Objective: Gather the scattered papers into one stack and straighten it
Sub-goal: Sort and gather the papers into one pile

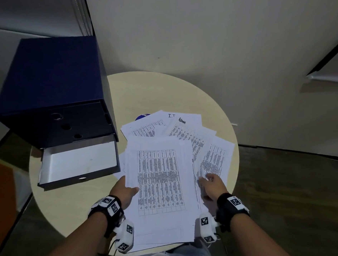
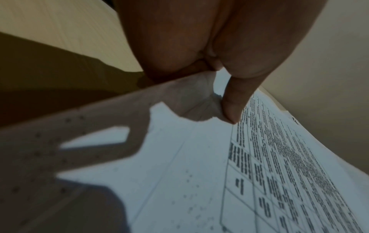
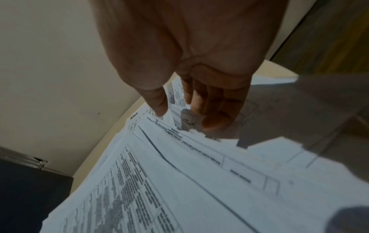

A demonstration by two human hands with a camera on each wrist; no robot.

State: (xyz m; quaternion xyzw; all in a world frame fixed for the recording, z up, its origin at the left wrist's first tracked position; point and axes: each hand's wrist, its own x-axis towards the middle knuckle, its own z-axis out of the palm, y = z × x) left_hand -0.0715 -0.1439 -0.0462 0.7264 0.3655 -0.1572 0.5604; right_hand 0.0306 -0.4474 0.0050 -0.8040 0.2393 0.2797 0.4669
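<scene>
Round beige tabletop [image 1: 161, 88] against an off-white wall [image 1: 217, 24], dark floor [image 1: 288, 189] to the right.
Dark blue drawer box [image 1: 51, 86] at table left, bottom drawer open. White printed papers [image 1: 164, 188] fanned beside it: left hand [image 1: 124, 191] pinches the near stack's left edge, thumb on top; right hand [image 1: 212, 184] rests flat, fingers straight, on the right-hand sheets.

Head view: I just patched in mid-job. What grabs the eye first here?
The fan of printed papers spread over the round table, with a partly gathered bundle at the near edge and sheets marked "I.T" and "Admin" splayed behind it. The left hand grips the bundle's left edge, thumb on top, while the right hand reaches onto the loose sheets at right. A dark blue drawer box stands at left, its bottom drawer pulled open.
</scene>
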